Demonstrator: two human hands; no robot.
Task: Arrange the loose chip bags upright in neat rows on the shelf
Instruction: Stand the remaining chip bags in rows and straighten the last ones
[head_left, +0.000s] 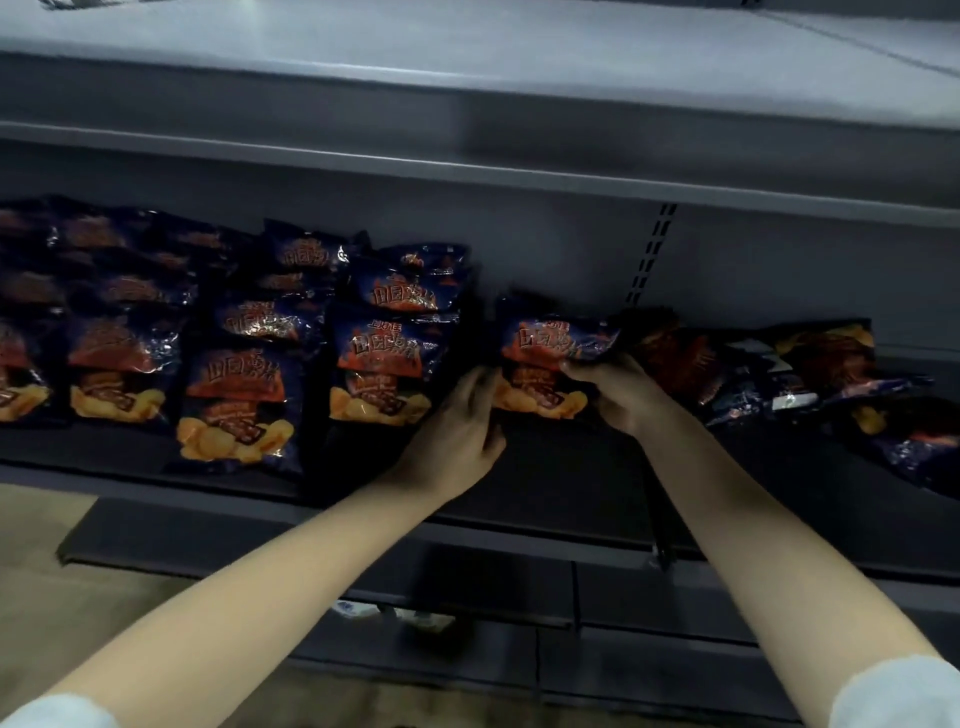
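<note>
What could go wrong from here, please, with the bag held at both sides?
The held bag stands apart from the nearest row, so it may slump once the left grip and right grip let go. The loose bags lying just right of it might be knocked as the right grip withdraws, or slide into its place.

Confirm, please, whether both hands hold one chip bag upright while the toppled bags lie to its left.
Not quite: in the head view the toppled bags lie to its right; the left hand and right hand do hold the chip bag upright.
</note>
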